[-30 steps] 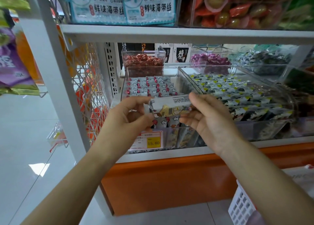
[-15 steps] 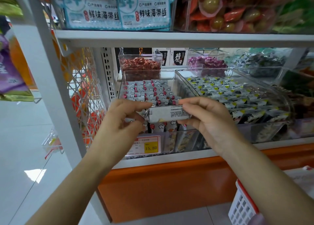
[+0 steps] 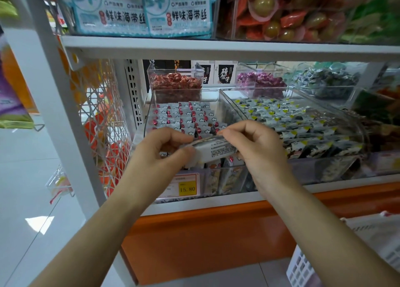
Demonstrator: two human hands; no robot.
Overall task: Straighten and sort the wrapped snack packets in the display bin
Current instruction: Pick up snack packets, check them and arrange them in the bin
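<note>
A clear display bin on the middle shelf holds rows of small white snack packets with red and cloud marks. Both hands hold one white wrapped packet with small print, just above the bin's front part. My left hand grips its left end with curled fingers and thumb. My right hand pinches its right end from above. The packet lies roughly level, tilted slightly up to the right.
A second clear bin with yellow-marked dark packets sits to the right. Smaller bins of red sweets and purple sweets stand behind. A yellow price tag hangs on the bin front. A white basket is at lower right.
Both hands have lowered the packet toward the bin's front and turned it so its printed back faces up. The camera has moved closer to the shelf.
</note>
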